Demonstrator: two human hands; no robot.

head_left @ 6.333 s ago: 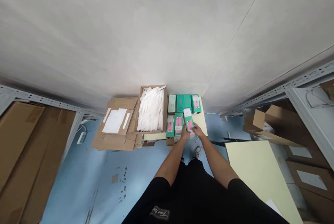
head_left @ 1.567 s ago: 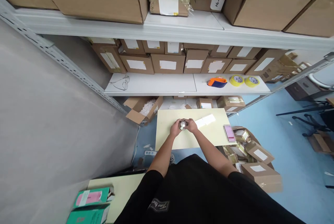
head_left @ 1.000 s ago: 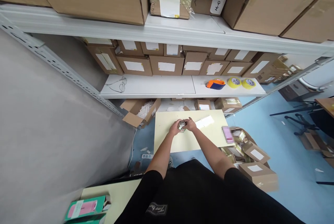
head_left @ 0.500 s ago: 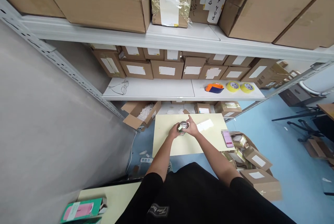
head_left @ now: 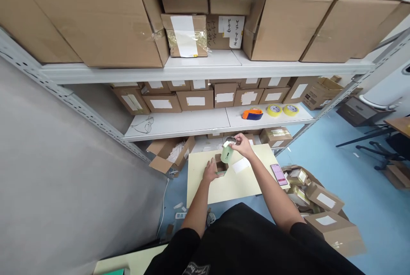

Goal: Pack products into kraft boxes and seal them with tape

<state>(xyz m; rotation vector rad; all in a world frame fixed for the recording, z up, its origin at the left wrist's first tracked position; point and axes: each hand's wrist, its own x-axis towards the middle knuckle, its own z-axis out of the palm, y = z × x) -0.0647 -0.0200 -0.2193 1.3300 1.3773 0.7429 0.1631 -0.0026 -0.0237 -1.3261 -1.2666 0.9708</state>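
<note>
My right hand (head_left: 243, 146) is closed on the top of a light green bottle (head_left: 226, 154) with dark lettering on its side. The bottle hangs tilted above the table, right beside an open carton (head_left: 221, 165). My left hand (head_left: 210, 171) grips that small carton by its left side; its brown inside shows and its outer edge looks green. A white paper (head_left: 241, 165) lies on the pale yellow table (head_left: 205, 194), to the right of the carton. Near the table's right edge rests a phone (head_left: 279, 174) with a pink screen.
Ahead, a white shelf (head_left: 179, 129) holds labelled cartons, yellow tape rolls (head_left: 273, 110), an orange and blue tape dispenser (head_left: 253, 114) and glasses (head_left: 145, 125). An open box (head_left: 165, 162) stands left of the table. Several cartons (head_left: 326, 200) are piled to the right.
The bottle has come up out of the carton in my right hand. My left hand stays on the carton, which now shows its open inside. The view has tilted up.
</note>
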